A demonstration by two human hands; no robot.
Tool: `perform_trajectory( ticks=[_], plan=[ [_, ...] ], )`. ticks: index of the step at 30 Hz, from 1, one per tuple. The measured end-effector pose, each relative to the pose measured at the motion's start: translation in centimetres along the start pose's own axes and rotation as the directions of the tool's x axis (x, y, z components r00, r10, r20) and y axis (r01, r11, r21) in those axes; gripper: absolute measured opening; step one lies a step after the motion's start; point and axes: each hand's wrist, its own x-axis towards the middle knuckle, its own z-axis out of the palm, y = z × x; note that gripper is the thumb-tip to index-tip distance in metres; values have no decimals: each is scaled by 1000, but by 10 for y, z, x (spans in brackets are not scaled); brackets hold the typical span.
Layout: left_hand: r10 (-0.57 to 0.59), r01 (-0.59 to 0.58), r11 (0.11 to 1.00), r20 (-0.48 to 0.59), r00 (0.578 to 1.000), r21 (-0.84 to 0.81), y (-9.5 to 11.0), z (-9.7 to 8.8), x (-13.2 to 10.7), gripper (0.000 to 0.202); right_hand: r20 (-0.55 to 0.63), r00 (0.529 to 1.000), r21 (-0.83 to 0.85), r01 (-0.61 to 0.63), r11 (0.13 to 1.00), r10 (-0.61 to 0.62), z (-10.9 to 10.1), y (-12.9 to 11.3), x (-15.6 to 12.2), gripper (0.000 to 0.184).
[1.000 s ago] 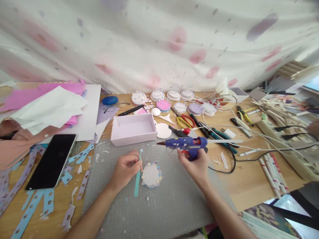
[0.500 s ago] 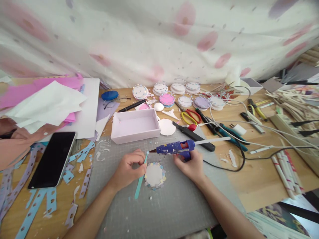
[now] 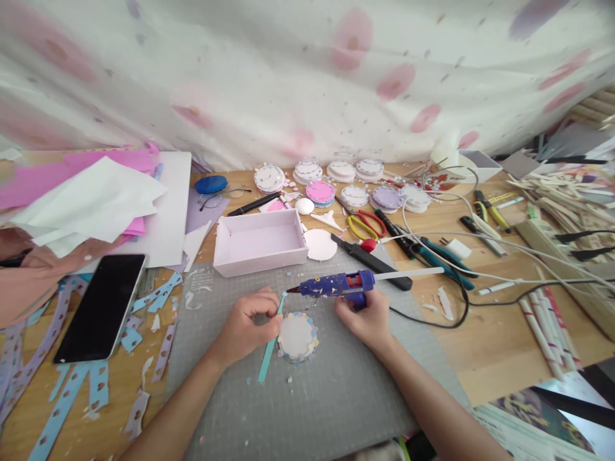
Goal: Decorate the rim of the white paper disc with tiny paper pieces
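My left hand (image 3: pixel 252 320) pinches a pair of teal tweezers (image 3: pixel 267 360), which slant up toward the glue gun. A tiny light-blue piece shows at their tip. My right hand (image 3: pixel 368 320) grips the handle of a blue hot glue gun (image 3: pixel 324 285), with a white glue stick (image 3: pixel 413 273) jutting from its back. The nozzle points left and sits at the tweezer tip; whether they touch I cannot tell. Below the nozzle, a round white paper disc (image 3: pixel 296 336) with a scalloped edge of small pastel pieces lies on the grey cutting mat (image 3: pixel 336 397).
Behind the mat stands a white open box (image 3: pixel 262 240). Several decorated discs line the back, among them a pink one (image 3: pixel 320 192). Scissors (image 3: pixel 368 224), a black cutter (image 3: pixel 372 262) and cables lie right. A phone (image 3: pixel 102 307) and punched paper strips (image 3: pixel 57 416) lie left.
Both hands, the tweezers and the glue gun keep nearly the same position. The view has shifted very slightly.
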Motion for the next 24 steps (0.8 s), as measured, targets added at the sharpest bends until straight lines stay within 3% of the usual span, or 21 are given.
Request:
perform_trajectory(
  ticks=[24],
  plan=[
    [9,-9,1000,-8,1000,18,4,1,2,29,23,1000,-35,-11,999,11,0,1,0,13]
  ],
)
